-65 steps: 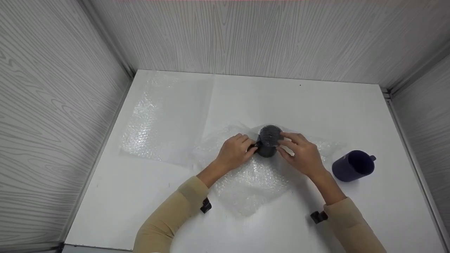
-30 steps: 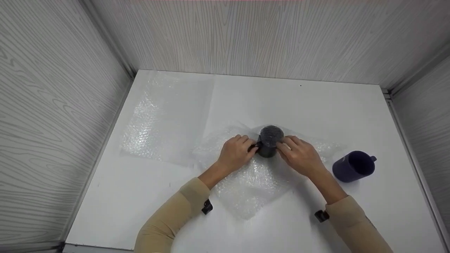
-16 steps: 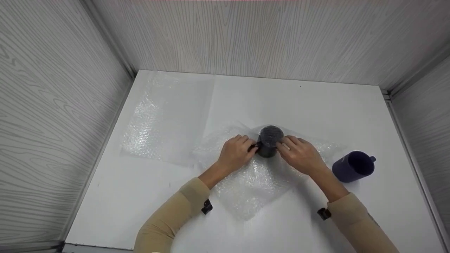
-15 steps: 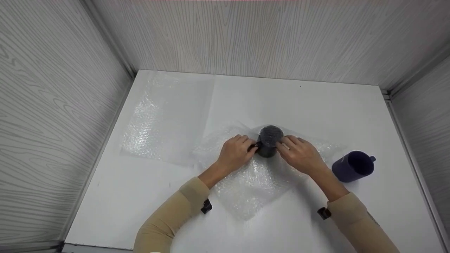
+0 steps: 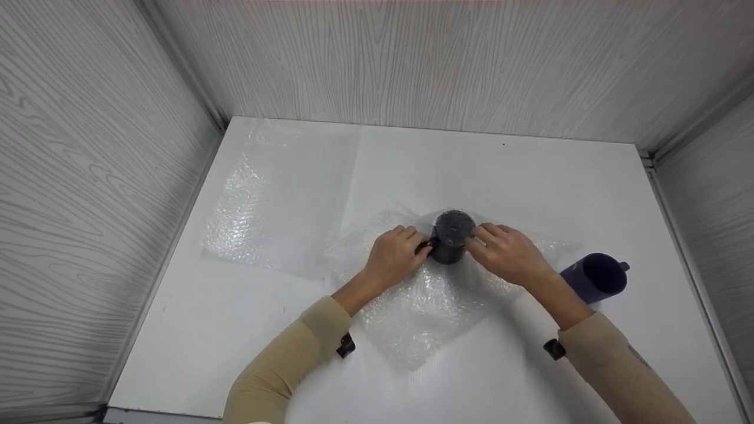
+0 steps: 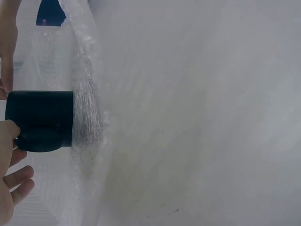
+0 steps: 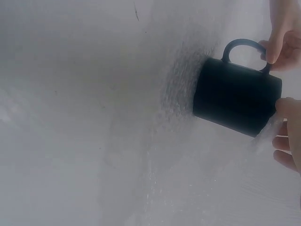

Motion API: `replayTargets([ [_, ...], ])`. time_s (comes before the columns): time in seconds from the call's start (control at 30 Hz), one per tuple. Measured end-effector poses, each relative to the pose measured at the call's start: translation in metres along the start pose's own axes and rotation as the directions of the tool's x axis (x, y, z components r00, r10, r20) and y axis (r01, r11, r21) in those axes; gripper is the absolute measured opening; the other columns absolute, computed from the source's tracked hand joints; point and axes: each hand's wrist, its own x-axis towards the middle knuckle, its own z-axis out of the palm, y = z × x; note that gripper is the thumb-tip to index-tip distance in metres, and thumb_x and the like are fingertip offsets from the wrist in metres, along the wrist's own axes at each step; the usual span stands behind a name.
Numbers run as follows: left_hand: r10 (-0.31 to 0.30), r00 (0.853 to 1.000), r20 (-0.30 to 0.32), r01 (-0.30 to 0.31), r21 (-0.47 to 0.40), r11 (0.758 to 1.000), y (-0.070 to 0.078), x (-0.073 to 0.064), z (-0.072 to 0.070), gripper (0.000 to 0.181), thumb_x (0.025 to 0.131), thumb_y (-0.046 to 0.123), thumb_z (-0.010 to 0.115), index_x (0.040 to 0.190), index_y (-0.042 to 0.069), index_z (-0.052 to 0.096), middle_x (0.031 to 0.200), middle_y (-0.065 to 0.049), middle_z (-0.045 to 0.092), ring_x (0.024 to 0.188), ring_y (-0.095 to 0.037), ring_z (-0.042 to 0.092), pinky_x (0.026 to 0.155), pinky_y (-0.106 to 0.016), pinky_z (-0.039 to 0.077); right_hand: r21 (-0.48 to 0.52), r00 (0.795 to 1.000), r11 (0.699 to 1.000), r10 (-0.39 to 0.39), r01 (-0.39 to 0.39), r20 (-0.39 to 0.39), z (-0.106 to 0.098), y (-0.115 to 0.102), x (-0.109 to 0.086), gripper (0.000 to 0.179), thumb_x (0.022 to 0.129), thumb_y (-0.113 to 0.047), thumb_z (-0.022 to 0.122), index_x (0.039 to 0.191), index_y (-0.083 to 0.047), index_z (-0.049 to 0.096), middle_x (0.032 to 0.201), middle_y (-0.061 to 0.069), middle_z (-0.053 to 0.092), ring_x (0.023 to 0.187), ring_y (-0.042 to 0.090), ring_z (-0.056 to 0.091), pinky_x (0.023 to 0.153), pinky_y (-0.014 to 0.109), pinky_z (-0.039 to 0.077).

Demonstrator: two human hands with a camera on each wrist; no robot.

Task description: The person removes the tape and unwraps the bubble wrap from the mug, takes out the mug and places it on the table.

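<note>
A black mug (image 5: pixel 449 253) stands upright on a crumpled sheet of bubble wrap (image 5: pixel 421 318) in the middle of the table. Bubbly plastic shows across its mouth in the head view. My left hand (image 5: pixel 393 254) pinches the mug's handle, which the right wrist view shows as a loop on the black mug (image 7: pixel 235 96). At the opposite side of the rim, my right hand (image 5: pixel 505 250) has thumb and fingers together, pinching the plastic against the edge. Part of that wrap hangs by the rim in the right wrist view. The inside of the mug is hidden.
A dark blue mug (image 5: pixel 602 278) stands to the right, partly behind my right forearm. Another sheet of bubble wrap (image 5: pixel 283 194) lies flat at the back left. Wood-grain panels (image 5: pixel 383 65) enclose the white table (image 5: pixel 194 341) at the back and sides.
My right hand's spread fingers have drawn together at the mug's rim, and the right forearm has swung outward, now overlapping the blue mug. My left hand and the black mug stay nearly still.
</note>
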Motion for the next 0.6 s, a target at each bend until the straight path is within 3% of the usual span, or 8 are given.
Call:
replayTargets([
  [0.3,-0.005,1.0,0.002,0.005,-0.01,1.0,0.0,-0.001,0.0,0.016,0.098,0.03,0.076,0.103,0.014,0.079,0.092,0.001,0.077,0.081,-0.016,0.072,0.069,-0.028,0.061,0.039,1.0,0.999,0.006,-0.006,-0.007,-0.005,0.007,0.003,0.003,0.091,-0.003,0.073,0.092,-0.003,0.07,0.091,0.01,0.071,0.086,0.027,0.075,0.069,0.039,0.065],
  [0.6,-0.018,1.0,0.011,0.018,-0.021,1.0,0.001,-0.001,-0.001,0.017,0.099,0.029,0.075,0.105,0.014,0.078,0.094,0.001,0.077,0.084,-0.016,0.072,0.071,-0.028,0.061,0.06,0.998,0.998,0.003,0.001,-0.056,-0.009,0.015,0.008,0.008,0.088,0.004,0.074,0.088,-0.001,0.068,0.088,0.01,0.07,0.08,0.027,0.075,0.063,0.038,0.064],
])
